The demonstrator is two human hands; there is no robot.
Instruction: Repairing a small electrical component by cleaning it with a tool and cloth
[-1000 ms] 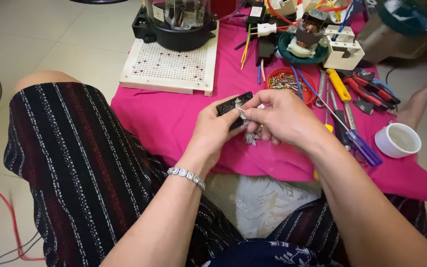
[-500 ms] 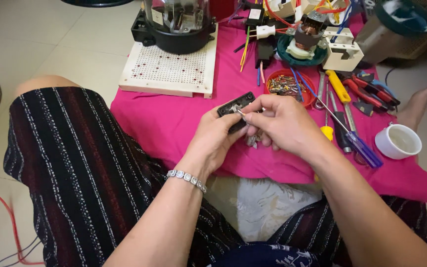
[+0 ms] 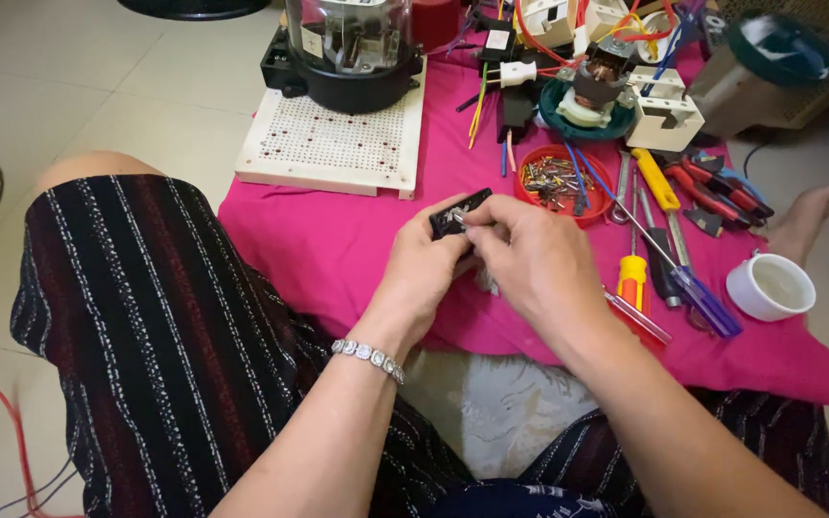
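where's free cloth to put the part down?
Bare pink cloth lies between the white board, the left hand and the knee. A smaller strip lies right of the cup. Crowded: right side, with screwdrivers, pliers and red dish.

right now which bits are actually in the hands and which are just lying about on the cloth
In hand:
- small black part, gripped by the left hand
- right hand, fingertips on that part

Lying about:
- red dish of small bits
- yellow-handled screwdrivers
- white cup
- perforated white board
- red-handled pliers
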